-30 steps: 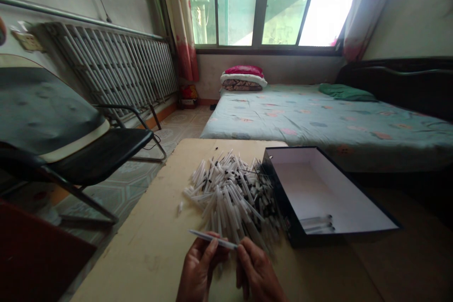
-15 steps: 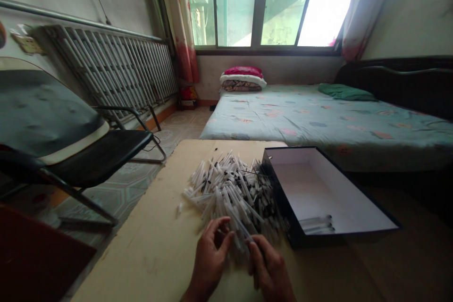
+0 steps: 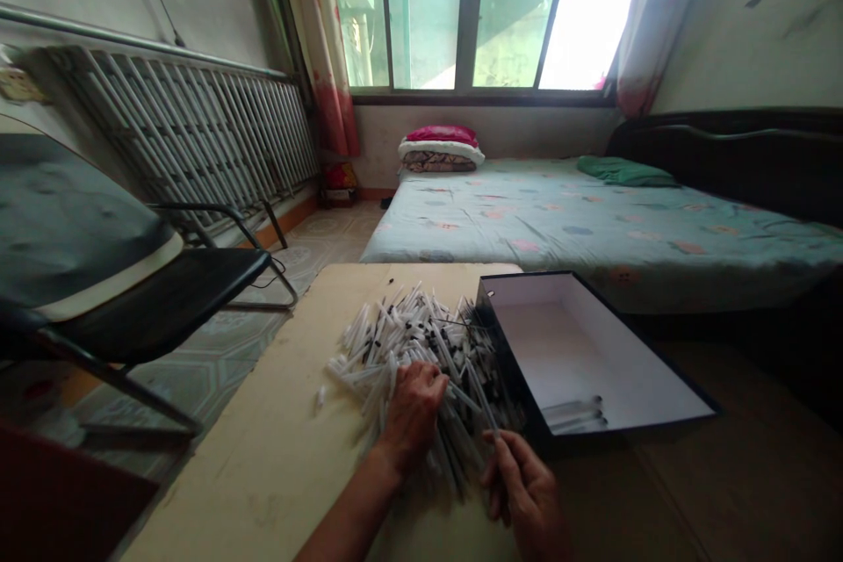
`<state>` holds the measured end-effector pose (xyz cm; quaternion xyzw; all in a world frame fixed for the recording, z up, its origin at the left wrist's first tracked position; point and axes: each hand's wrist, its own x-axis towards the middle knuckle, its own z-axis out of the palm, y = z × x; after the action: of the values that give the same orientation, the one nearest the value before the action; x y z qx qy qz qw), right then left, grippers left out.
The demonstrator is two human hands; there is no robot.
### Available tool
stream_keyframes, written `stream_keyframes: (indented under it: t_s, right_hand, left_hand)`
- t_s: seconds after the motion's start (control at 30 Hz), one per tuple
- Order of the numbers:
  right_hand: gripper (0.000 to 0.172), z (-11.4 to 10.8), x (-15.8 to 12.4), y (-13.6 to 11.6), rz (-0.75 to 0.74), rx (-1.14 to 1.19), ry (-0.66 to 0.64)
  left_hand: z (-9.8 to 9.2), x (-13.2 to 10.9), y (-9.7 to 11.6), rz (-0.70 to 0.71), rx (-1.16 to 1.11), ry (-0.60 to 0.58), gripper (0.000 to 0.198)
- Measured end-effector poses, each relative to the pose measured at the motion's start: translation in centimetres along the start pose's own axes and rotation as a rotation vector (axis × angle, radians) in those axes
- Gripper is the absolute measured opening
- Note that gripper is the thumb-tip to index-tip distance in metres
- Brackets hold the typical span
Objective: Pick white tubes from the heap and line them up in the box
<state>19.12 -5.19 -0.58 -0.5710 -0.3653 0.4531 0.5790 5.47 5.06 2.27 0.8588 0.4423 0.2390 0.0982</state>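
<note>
A heap of clear and white plastic pen parts (image 3: pixel 378 351), with small black pieces among them, lies on the pale table. My left hand (image 3: pixel 416 399) is on the heap, back upward, fingers curled down into it; its fingertips are hidden, so what they grip does not show. Closer to the table's front, my right hand (image 3: pixel 523 481) pinches a clear pen barrel (image 3: pixel 488 404) between thumb and fingers, its far end pointing away from me over the pile. To the right stands an open dark box (image 3: pixel 629 342) with a white inside. Several finished-looking pens (image 3: pixel 574 413) lie in its near corner.
The table (image 3: pixel 243 465) has its left edge beside a tiled floor. A black folding chair (image 3: pixel 164 299) stands left, near a metal rack (image 3: pixel 198 132). Beyond the table is a bed (image 3: pixel 553 215) under a window. One loose white piece (image 3: pixel 320 397) lies left of the heap.
My left hand has moved forward from near the right hand onto the heap. The right hand keeps the barrel, now pointing more upright. The view has shifted slightly right.
</note>
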Motion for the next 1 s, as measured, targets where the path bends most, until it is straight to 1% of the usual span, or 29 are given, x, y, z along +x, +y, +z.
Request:
stream_keyframes:
  t_s: [0.07, 0.13, 0.17, 0.23, 0.27, 0.37, 0.43, 0.5, 0.57, 0.7, 0.9, 1.0]
  right_hand:
    - [0.048, 0.1, -0.1, -0.1, -0.020, -0.007, 0.004]
    - [0.045, 0.0, -0.2, -0.3, -0.059, -0.034, 0.009]
    - [0.042, 0.0, -0.3, -0.3, -0.079, -0.065, 0.009]
    - [0.039, -0.1, -0.5, -0.4, -0.123, -0.163, 0.007]
    - [0.039, -0.2, -0.6, -0.4, -0.149, -0.223, 0.007]
    - [0.037, -0.3, -1.0, -0.2, -0.244, -0.364, 0.016]
    - [0.037, -0.1, -1.4, 0.1, -0.296, -0.403, 0.016]
    - [0.037, 0.1, -1.7, 0.5, -0.330, -0.427, 0.010]
    - [0.036, 0.4, -1.9, 0.7, -0.360, -0.451, -0.008]
    - [0.035, 0.8, -2.1, 0.8, -0.434, -0.485, -0.044]
    - [0.035, 0.9, -2.2, 1.3, -0.478, -0.548, -0.039]
    - [0.036, 1.0, -2.1, 2.2, -0.534, -0.602, -0.076]
  left_hand:
    - [-0.2, -0.1, -0.2, -0.013, -0.008, 0.019, 0.029]
    - [-0.6, -0.6, -0.2, -0.058, -0.101, 0.086, 0.026]
    - [-0.9, -1.0, -0.3, -0.100, -0.202, 0.133, 0.023]
    - [-1.5, -1.9, -0.3, -0.224, -0.504, 0.214, 0.018]
    - [-1.8, -2.5, -0.4, -0.300, -0.670, 0.222, 0.016]
    - [-2.4, -4.3, -0.8, -0.527, -1.109, 0.192, 0.017]
    - [-2.5, -5.3, -1.3, -0.639, -1.320, 0.210, 0.019]
    - [-2.4, -6.1, -1.8, -0.706, -1.460, 0.238, 0.021]
    - [-2.3, -6.6, -2.3, -0.733, -1.538, 0.235, 0.022]
    - [-2.3, -7.0, -2.7, -0.718, -1.563, 0.180, 0.019]
    - [-2.4, -6.8, -1.9, -0.663, -1.606, 0.178, 0.017]
    - [-2.3, -7.0, -1.4, -0.653, -1.613, 0.203, 0.016]
